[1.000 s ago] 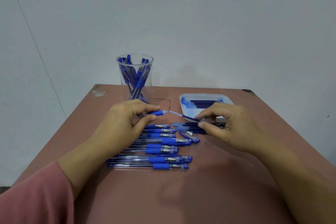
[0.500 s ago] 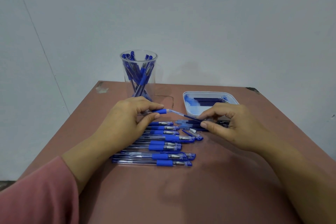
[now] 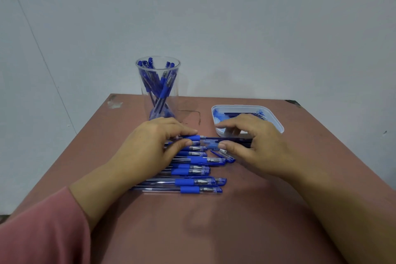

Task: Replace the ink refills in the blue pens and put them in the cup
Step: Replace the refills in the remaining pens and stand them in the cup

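Observation:
My left hand grips a clear pen barrel with a blue grip just above the row of pens. A thin ink refill sticks out of the barrel's right end, level with the table. My right hand hovers over the refill's far end with fingers spread and loosely bent; whether it still pinches the refill is hidden. Several blue pens lie in a row on the brown table. A clear cup with several blue pens stands behind my left hand.
A white tray holding loose refills sits at the back right, partly behind my right hand. A loose blue pen cap lies beside the row. The table's back edge meets a plain wall.
The refill has swung from slanted to level and gone further into the barrel. My right hand has lifted and spread its fingers over the refill's end.

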The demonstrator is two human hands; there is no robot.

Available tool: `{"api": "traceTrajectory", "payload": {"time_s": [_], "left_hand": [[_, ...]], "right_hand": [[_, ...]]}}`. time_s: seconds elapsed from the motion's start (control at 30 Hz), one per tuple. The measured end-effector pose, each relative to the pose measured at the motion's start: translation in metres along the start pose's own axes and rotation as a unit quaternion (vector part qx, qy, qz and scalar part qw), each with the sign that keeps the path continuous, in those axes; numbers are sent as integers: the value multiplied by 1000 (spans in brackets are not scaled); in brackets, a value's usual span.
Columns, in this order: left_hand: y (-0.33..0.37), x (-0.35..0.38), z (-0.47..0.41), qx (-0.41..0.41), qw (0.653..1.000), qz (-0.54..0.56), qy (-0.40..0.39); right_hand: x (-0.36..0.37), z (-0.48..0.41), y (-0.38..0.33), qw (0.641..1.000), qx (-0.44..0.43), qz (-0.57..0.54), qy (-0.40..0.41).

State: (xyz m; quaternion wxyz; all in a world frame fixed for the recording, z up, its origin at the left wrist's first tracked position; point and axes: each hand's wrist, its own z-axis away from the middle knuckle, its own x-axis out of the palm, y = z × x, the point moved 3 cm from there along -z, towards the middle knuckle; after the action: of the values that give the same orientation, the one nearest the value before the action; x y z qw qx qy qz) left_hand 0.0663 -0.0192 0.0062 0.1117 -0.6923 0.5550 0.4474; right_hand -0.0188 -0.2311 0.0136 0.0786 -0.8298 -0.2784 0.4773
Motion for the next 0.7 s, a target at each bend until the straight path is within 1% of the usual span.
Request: {"api": "traceTrajectory", "payload": {"time_s": [0.13,0.2,0.37,0.53,0.7], "left_hand": [[-2,-1,1,-14,1000,-3,11],[-1,-1,1,-11,1000,1,15],[2,2,1,0,1000,5,6],[4,-1,0,-3,1000,6,10],[5,3,1,-3,1000,7,-3]], "right_hand": [[-9,3,4,999,20,21,30],[-5,3,4,999,14,13,28],[8,2,-3,1000,-18,-7,-5],[3,3,1,1000,2,-6,18],[12,1,3,999,-12,-23,-25]]}}
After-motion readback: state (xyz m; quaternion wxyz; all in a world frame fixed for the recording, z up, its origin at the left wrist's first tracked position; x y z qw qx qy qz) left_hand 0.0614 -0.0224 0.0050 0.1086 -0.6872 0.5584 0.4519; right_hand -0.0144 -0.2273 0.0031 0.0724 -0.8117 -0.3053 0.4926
